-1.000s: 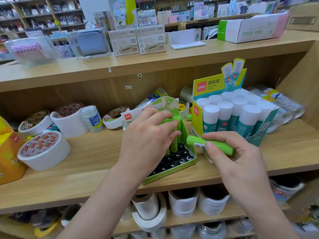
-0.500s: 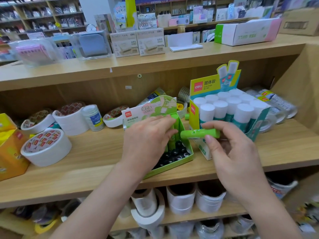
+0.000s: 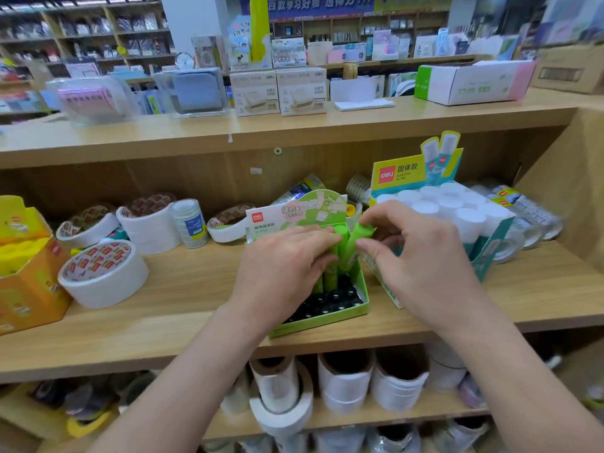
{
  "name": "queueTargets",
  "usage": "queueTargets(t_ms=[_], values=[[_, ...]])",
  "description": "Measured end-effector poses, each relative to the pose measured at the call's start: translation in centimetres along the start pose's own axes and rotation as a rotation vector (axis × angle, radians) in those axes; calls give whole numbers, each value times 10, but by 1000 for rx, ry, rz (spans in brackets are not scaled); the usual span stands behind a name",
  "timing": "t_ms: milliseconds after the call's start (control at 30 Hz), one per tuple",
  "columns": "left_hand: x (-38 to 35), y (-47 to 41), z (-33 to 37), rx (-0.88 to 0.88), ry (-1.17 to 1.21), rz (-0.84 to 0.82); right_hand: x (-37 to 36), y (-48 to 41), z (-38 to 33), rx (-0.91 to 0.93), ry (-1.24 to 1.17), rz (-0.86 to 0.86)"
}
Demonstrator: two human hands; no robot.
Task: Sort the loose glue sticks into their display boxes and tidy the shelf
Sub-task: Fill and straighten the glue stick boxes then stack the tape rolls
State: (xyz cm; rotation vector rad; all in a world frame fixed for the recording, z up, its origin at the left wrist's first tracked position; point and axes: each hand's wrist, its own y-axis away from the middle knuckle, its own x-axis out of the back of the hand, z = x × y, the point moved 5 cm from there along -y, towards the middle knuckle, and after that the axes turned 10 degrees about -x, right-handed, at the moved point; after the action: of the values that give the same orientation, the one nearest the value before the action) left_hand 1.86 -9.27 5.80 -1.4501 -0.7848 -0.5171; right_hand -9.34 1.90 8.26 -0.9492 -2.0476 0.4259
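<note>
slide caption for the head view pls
Right hand pinches a green glue stick tilted over the green display box; left hand touches sticks inside.

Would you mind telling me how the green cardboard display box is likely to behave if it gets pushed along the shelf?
The green cardboard display box probably slides easily: most of its black slots look empty, so it seems light. Its few green glue sticks stand at the back, so a high push might tip it backward.
</note>
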Motion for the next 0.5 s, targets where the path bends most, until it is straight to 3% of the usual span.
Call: queueTargets(t_ms=[233, 367, 500], values=[[4, 9, 2, -73, -54, 34, -18, -2, 10, 22, 100, -50], [13, 37, -5, 43, -81, 139, -24, -4, 10, 88, 161, -39], [18, 63, -10, 137, -96, 136, -23, -5, 3, 219, 282, -8]])
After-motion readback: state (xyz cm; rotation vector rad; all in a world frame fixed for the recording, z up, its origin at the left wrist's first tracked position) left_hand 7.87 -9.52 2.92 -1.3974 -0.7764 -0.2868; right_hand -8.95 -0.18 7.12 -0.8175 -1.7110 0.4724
